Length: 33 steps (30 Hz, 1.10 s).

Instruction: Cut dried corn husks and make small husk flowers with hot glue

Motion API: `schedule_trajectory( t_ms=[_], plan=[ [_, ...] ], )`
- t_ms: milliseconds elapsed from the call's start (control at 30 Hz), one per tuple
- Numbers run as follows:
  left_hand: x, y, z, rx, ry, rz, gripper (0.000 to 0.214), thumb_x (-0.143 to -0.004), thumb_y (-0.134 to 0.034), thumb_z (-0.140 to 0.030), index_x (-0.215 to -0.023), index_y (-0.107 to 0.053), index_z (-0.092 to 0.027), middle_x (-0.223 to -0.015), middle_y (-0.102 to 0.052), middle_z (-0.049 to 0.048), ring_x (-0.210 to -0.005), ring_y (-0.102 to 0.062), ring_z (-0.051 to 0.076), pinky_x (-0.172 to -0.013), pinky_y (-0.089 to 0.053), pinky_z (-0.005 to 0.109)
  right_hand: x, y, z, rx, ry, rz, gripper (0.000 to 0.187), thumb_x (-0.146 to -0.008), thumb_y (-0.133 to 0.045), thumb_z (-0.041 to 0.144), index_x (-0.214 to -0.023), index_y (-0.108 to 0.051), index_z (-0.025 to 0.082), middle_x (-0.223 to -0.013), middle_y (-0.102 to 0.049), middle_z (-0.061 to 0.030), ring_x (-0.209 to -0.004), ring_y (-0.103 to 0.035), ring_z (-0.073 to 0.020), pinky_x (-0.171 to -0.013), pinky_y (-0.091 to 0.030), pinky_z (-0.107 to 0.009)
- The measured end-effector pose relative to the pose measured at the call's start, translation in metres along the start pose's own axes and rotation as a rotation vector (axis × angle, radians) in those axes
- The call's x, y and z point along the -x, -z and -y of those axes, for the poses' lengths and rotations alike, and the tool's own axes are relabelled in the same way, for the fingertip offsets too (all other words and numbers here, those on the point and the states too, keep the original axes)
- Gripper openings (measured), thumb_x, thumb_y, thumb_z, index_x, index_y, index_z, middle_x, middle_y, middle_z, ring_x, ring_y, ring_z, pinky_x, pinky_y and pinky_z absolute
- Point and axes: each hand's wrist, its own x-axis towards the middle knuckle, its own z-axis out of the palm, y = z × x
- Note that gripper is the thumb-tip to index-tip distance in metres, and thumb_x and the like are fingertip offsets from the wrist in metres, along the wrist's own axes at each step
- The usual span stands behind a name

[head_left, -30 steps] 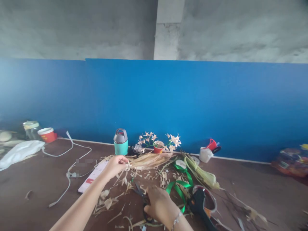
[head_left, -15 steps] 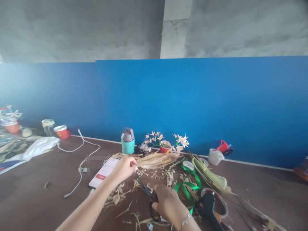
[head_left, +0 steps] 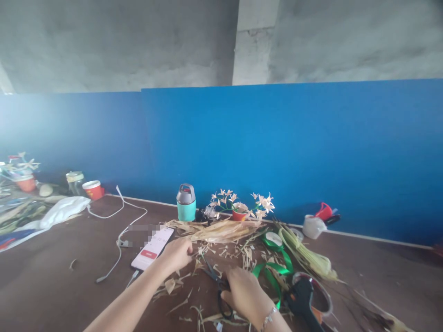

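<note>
My right hand (head_left: 244,290) is closed round a pair of dark scissors (head_left: 215,277), thumb at the handles. The blades point up and to the left, over scattered cut scraps of pale dry husk (head_left: 247,258). My left hand (head_left: 178,253) is closed in a pinch just left of the blade tips, beside the phone (head_left: 152,249). What its fingers hold, if anything, is too small or hidden to make out. Beyond both hands lies a bundle of dry husk strips (head_left: 224,230). Green ribbon (head_left: 273,267) curls to the right of my right hand.
A black glue gun (head_left: 302,297) and a tape roll (head_left: 328,299) lie at right, near a tied bundle of pale green strips (head_left: 308,256). Behind stand a teal bottle (head_left: 186,210) and husk flowers (head_left: 265,203) in a red cup. A white cable (head_left: 121,221) crosses the left.
The view has shifted slightly, moving everything a little to the right. My left hand has drawn slightly down and left, its fingers curled in more. The right hand keeps the scissors in nearly the same place.
</note>
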Motion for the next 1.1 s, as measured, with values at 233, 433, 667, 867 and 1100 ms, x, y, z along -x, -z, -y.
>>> schedule_trajectory(
  t_ms=[233,433,667,867,1100],
  plan=[
    [0.000,-0.003,-0.009,-0.071,-0.006,-0.017,0.019,-0.062,-0.053,-0.005,-0.057,-0.063,-0.021,-0.070,-0.068,0.0059,-0.074,-0.064,0.023,-0.064,-0.043,0.029,0.000,-0.001,-0.002,-0.029,0.004,-0.027,0.039,-0.071,-0.061,0.022,-0.108,-0.062,0.009,-0.104,-0.066,-0.0187,-0.101,-0.060,-0.0313,-0.085,-0.044,-0.035],
    [0.004,0.029,-0.008,-0.020,0.019,-0.106,0.014,-0.072,-0.051,-0.015,-0.071,-0.064,-0.020,-0.078,-0.071,0.0060,-0.074,-0.064,0.020,-0.061,-0.041,0.026,-0.003,-0.004,-0.002,-0.036,-0.039,-0.032,0.035,-0.066,-0.060,0.021,-0.100,-0.064,0.012,-0.102,-0.067,-0.0146,-0.098,-0.061,-0.0295,-0.082,-0.046,-0.034],
    [0.000,0.038,-0.011,0.032,0.012,-0.122,0.012,-0.072,-0.054,-0.018,-0.075,-0.065,-0.020,-0.076,-0.072,0.0038,-0.066,-0.065,0.018,-0.057,-0.042,0.024,0.000,-0.002,0.000,0.007,-0.044,-0.021,0.031,-0.065,-0.059,0.014,-0.095,-0.066,0.015,-0.102,-0.068,-0.0138,-0.096,-0.063,-0.0280,-0.080,-0.048,-0.033],
    [-0.021,0.028,-0.008,0.049,-0.045,-0.200,0.019,-0.077,-0.050,-0.020,-0.089,-0.066,-0.017,-0.088,-0.072,0.0068,-0.079,-0.066,0.020,-0.067,-0.046,0.025,-0.007,-0.002,0.003,0.036,-0.072,0.046,0.049,-0.049,-0.067,0.004,-0.097,-0.066,0.016,-0.097,-0.070,-0.0136,-0.093,-0.065,-0.0303,-0.078,-0.051,-0.036],
    [-0.038,-0.003,-0.036,-0.049,-0.240,-0.291,0.034,-0.078,-0.053,-0.020,-0.112,-0.058,-0.018,-0.112,-0.060,0.0094,-0.103,-0.055,0.024,-0.087,-0.040,0.030,-0.009,-0.005,0.000,0.081,-0.063,0.044,0.055,-0.051,-0.068,0.003,-0.105,-0.063,0.013,-0.101,-0.069,-0.0146,-0.096,-0.064,-0.0298,-0.079,-0.052,-0.036]
  ],
)
